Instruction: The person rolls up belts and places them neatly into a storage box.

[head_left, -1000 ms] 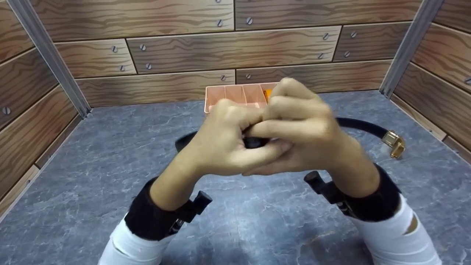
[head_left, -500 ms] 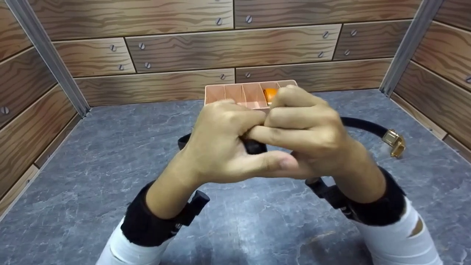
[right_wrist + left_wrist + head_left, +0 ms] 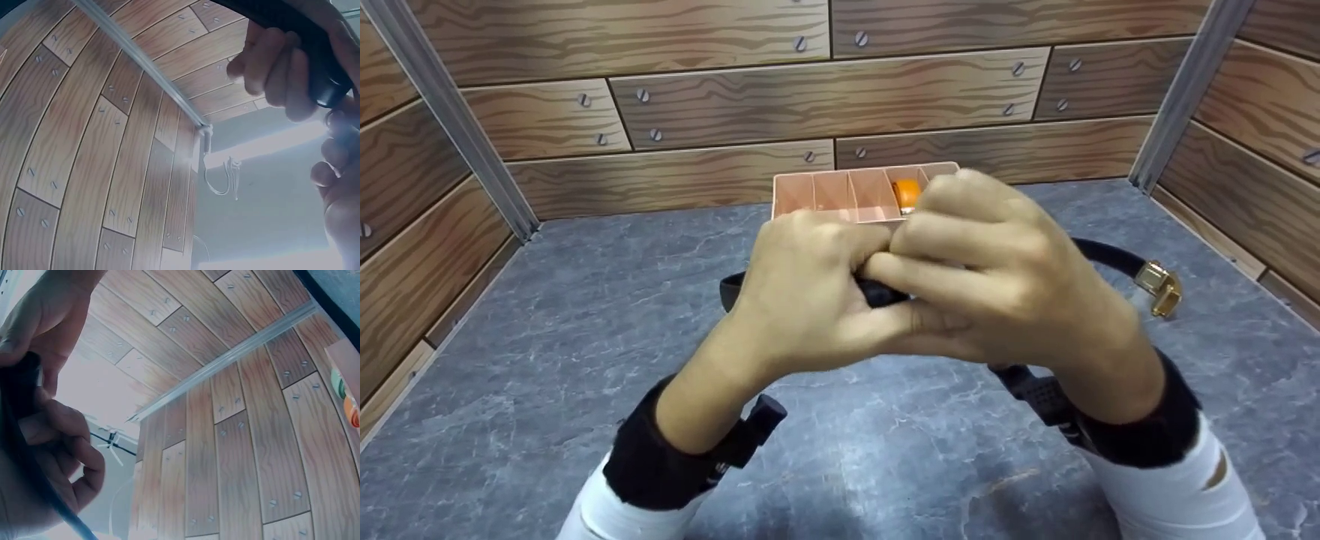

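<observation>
Middle: I have the belt [image 3: 1110, 255] bunched between both hands, over the middle of the tabletop [image 3: 607, 300]; a bend of it shows past the left wrist.
Right edge: the long run sweeps that way and ends in a gold buckle [image 3: 1159, 287], near the tabletop's right edge and well apart from the fingers.
Left grip: the left hand [image 3: 802, 289] holds the belt, thumb and forefinger in a narrow ring; its own wrist view shows me the other fingers curled.
Right grip: the right hand [image 3: 997, 270] touches the left, its fingers bent tight and, as far as I can tell, pinching the belt; its fingertips are partly hidden.
Far edge: a pink tray [image 3: 831, 189] stands there, an orange roll [image 3: 907, 193] in one compartment.
Feel: I judge the belt light, bendy yet springy, a little slick, hardly fragile; the buckle should be its heavy end.
Best pinch: I would hold it across its width, close to the bend, thumb against forefinger.
</observation>
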Demonstrator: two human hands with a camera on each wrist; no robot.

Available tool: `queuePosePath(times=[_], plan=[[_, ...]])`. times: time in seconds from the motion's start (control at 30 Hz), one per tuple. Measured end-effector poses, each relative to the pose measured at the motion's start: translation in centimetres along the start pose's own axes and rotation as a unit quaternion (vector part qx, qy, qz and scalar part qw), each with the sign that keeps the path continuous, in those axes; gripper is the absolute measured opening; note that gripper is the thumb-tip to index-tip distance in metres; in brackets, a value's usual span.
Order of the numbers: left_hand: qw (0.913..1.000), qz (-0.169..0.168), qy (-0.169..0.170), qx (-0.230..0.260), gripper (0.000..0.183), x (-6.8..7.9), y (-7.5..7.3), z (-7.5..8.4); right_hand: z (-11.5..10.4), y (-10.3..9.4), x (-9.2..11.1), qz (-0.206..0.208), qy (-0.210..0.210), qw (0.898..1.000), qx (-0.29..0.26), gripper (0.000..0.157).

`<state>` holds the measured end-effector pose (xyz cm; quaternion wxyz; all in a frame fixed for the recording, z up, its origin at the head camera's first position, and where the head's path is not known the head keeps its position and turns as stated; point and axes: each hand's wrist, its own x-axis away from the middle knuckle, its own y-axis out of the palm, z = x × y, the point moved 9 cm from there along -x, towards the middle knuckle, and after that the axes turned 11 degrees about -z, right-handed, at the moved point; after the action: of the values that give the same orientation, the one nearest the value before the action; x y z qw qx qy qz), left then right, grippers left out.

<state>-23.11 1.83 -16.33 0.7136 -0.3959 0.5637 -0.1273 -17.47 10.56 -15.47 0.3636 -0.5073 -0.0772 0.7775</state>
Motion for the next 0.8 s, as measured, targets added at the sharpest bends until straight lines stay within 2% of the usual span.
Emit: queuePosePath(times=[0.07, 0.13, 0.3, 0.43, 0.53, 0.57, 0.63, 0.73, 0.8], plan=[[0.9996, -0.006, 0.012, 0.027, 0.04, 0.0, -0.2, 0.3, -0.2, 0.1, 0.2, 0.02, -0.01, 1.0, 0.001, 0.037], [0.9969, -0.01, 0.04, 0.067, 0.036, -0.1, -0.4, 0.7, -0.2, 0.0, 0.6, 0.047, -0.018, 0.999, -0.01, 0.036], [0.984, 0.008, 0.1, 0.147, 0.024, -0.3, -0.9, 1.2, 0.8, -0.6, 1.2, 0.121, -0.007, 0.991, -0.062, 0.039], [0.9686, 0.028, 0.121, 0.215, 0.033, -0.3, -1.1, 1.0, 1.7, -1.0, 0.9, 0.162, 0.006, 0.98, -0.119, 0.045], [0.9609, 0.029, 0.115, 0.25, 0.029, -0.4, -1.1, 0.8, 1.7, -0.9, 0.5, 0.156, 0.01, 0.978, -0.135, 0.05], [0.962, 0.028, 0.107, 0.249, 0.026, -0.5, -1.1, 0.8, 1.6, -0.8, 0.3, 0.144, 0.013, 0.981, -0.131, 0.049], [0.974, 0.027, 0.079, 0.211, 0.021, -0.5, -1.1, 0.6, 1.5, -0.7, 0.0, 0.11, 0.019, 0.988, -0.108, 0.046], [0.9963, 0.014, 0.024, 0.081, 0.024, -0.3, -0.7, 0.2, 1.1, -0.2, -0.3, 0.044, 0.02, 0.998, -0.049, 0.041], [0.9998, -0.012, -0.011, -0.008, 0.025, -0.2, -0.4, 0.0, 0.6, 0.3, -0.4, 0.002, 0.015, 1.0, -0.007, 0.036]])
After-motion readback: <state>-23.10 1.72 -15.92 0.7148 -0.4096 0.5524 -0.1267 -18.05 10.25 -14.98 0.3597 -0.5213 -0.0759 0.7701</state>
